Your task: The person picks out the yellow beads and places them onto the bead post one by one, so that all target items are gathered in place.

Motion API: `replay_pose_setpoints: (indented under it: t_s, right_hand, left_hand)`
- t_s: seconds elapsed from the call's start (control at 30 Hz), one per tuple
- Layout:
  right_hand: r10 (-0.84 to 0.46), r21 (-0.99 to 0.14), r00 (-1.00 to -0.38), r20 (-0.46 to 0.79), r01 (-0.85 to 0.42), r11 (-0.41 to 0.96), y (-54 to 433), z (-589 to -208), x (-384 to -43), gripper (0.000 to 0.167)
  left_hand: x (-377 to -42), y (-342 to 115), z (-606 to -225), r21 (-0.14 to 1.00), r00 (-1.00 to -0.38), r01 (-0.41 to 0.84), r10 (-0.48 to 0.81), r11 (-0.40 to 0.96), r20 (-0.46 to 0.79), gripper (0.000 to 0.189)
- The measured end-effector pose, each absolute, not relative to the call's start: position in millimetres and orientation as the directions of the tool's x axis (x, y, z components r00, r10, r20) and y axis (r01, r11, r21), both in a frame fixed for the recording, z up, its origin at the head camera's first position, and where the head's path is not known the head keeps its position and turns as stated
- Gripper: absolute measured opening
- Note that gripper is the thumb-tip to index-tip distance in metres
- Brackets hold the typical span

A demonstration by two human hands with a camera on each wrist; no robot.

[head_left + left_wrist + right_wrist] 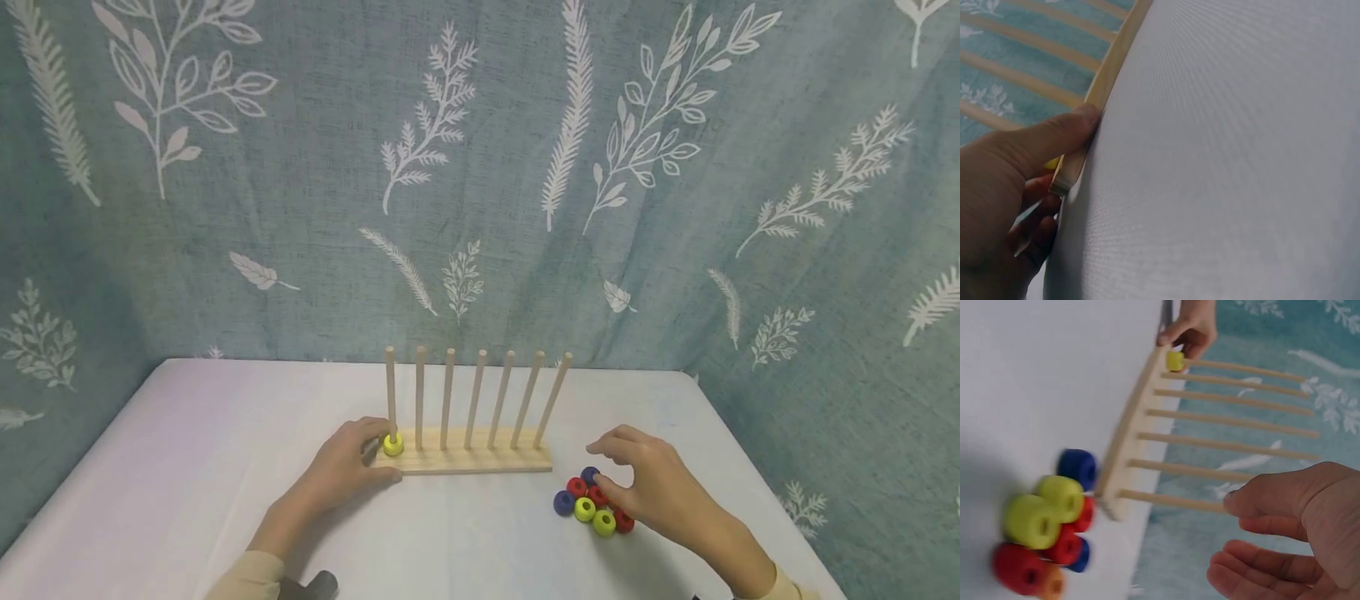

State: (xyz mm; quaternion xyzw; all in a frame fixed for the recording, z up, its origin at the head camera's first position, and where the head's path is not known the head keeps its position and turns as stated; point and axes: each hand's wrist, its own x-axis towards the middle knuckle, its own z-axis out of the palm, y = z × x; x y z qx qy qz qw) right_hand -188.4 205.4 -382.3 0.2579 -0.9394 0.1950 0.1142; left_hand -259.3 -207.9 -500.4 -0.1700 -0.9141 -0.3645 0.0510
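A wooden peg stand (pixel 480 463) with a row of several upright pegs stands on the white table. One yellow bead (pixel 393 445) sits at the foot of its leftmost peg. My left hand (pixel 345 462) grips the left end of the base; in the left wrist view the thumb (pixel 1063 132) lies along its front edge. To the right, my right hand (pixel 660 483) hovers over a cluster of beads, fingers apart and holding nothing. Blue (pixel 564 502), yellow (pixel 585 509) and red (pixel 576 487) beads lie there, and the right wrist view also shows an orange bead (pixel 1052 581).
The white table (pixel 480 542) ends at the back against a blue-green curtain (pixel 330 208) with white leaf prints, which also hangs along both sides. A dark grey object (pixel 321 585) shows beside the left wrist.
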Motion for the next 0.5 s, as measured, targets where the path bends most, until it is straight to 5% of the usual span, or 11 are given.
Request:
replay_pose_setpoints:
  t_s: [0.23, 0.5]
  right_hand:
    - [-0.370, -0.407, -0.906, 0.205, -0.422, 0.810, 212.2, -410.4, -182.0, 0.023]
    - [-0.305, -0.372, -0.940, 0.155, -0.342, 0.863, 212.0, -432.9, -177.8, 0.018]
  left_hand:
    - [-259.8, -208.2, -503.2, 0.651, -0.936, 0.351, 0.277, 0.673, 0.218, 0.061]
    - [-261.1, -206.8, -502.3, 0.642, -0.936, 0.351, 0.277, 0.681, 0.218, 0.063]
